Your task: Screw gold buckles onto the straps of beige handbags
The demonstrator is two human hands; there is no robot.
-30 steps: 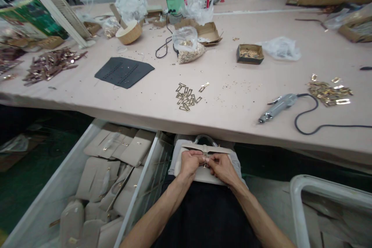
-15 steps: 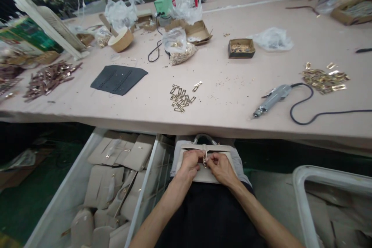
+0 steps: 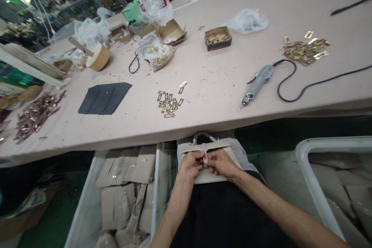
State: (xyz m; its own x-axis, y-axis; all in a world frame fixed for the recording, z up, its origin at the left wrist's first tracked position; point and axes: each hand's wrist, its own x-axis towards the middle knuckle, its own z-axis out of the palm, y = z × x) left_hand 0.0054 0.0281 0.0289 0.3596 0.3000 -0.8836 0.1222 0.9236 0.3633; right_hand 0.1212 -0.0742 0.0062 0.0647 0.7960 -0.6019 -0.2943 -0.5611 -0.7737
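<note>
On my lap lies a beige handbag with its carrying handle toward the table edge. My left hand is closed at the middle of the bag front, pinching a narrow strap there. From the other side my right hand pinches a small metal fitting at the strap's end. The fingertips of both hands almost meet and hide most of the fitting.
Small metal frames lie near the table edge. An electric screwdriver with its cord rests to the right, below more gold plates. Bins of beige bags stand either side of my legs. A box holds small parts.
The view has turned and tilted, so the table's things appear shifted left. My hands stay at the strap; the fingers have closed in, and less of the metal fitting shows.
</note>
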